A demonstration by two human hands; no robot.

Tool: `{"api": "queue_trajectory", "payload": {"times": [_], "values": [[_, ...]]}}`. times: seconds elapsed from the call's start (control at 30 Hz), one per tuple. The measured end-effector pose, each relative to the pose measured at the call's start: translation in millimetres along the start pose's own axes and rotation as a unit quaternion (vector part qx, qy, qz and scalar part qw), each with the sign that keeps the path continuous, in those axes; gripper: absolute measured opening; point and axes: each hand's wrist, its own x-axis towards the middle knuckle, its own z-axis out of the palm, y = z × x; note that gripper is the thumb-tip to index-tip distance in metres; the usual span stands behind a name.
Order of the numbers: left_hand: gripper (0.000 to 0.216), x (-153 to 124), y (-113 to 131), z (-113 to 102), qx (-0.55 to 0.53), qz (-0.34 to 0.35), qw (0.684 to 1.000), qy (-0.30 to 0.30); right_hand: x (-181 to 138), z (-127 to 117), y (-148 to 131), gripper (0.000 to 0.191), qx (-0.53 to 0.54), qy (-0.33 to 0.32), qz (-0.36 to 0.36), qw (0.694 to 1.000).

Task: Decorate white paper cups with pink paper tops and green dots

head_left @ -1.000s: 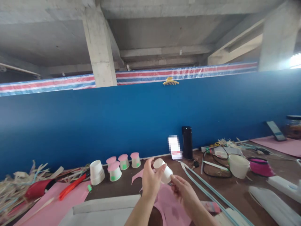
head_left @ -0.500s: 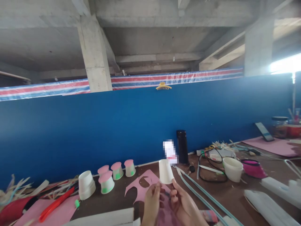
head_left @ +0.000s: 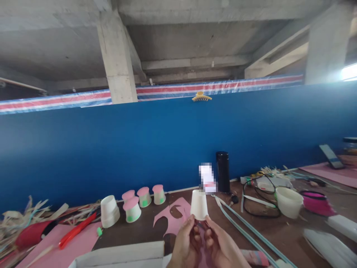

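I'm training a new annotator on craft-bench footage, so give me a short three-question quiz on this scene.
1. True or false: the left hand and right hand hold the white paper cup mouth down.
2. How many pink-topped cups stand near the blue wall? A two, B four, C six.
3. Fill in: the black bottle stands to the held cup's ___ (left or right).
Key: 1 true; 2 B; 3 right.
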Motion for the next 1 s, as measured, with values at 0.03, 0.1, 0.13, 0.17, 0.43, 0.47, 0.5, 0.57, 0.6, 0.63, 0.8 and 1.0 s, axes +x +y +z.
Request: {"api": "queue_trajectory", "payload": {"times": [0.03, 0.1, 0.13, 0.17, 0.43, 0.47, 0.5, 0.57, 0.6, 0.63, 0.8, 1.0], "values": [[0.012, 0.0, -0.3, -0.5, -0.003, -0.003, 1.000, -0.004, -1.0, 0.8, 0.3, 0.014, -0.010, 0.005, 0.001, 1.000], [0.014, 0.0, -1.1, -1.1, 0.002, -0.002, 1.000, -0.009, -1.3, 1.1, 0.6, 0.015, -0.019, 0.004, 0.001, 1.000], [0.014, -0.1, -1.5, -1.2, 0.004, 0.000, 1.000, -0.010, -0.6, 0.4, 0.8, 0.015, -0.019, 0.001, -0.001, 1.000], [0.015, -0.5, -1.9, -1.0, 0.007, -0.001, 1.000, -0.010, 0.6, -0.7, 1.0, 0.015, -0.015, -0.006, -0.007, 1.000], [0.018, -13.4, 1.4, 10.7, 0.022, -0.016, 0.999, -0.032, 6.1, -7.5, 4.1, 0.023, -0.128, -0.026, -0.092, 0.987], [0.014, -14.3, 4.0, 11.7, 0.018, 0.000, 1.000, -0.025, 5.8, -7.6, 1.6, 0.025, -0.159, -0.016, -0.117, 0.980], [0.010, -14.6, 7.1, 12.1, 0.007, 0.017, 1.000, -0.013, 5.7, -7.9, -2.5, 0.028, -0.189, 0.000, -0.146, 0.971], [0.004, -13.4, 14.3, 11.0, -0.016, 0.049, 0.999, 0.005, 6.7, -9.9, -14.9, 0.034, -0.234, 0.044, -0.204, 0.950], [0.002, -12.2, 18.0, 9.7, -0.023, 0.057, 0.998, 0.009, 7.9, -11.8, -22.7, 0.036, -0.254, 0.076, -0.248, 0.932], [0.002, -10.9, 21.3, 8.2, -0.027, 0.066, 0.997, 0.008, 9.6, -14.3, -30.9, 0.039, -0.276, 0.098, -0.294, 0.910], [0.009, -5.9, 27.8, 3.0, -0.018, 0.088, 0.996, 0.024, 15.7, -28.6, -59.9, 0.039, -0.414, 0.160, -0.404, 0.800], [0.006, -3.8, 24.6, 0.5, 0.009, 0.089, 0.996, 0.007, 9.5, -26.2, -43.0, 0.027, -0.531, 0.087, -0.425, 0.728]]}}
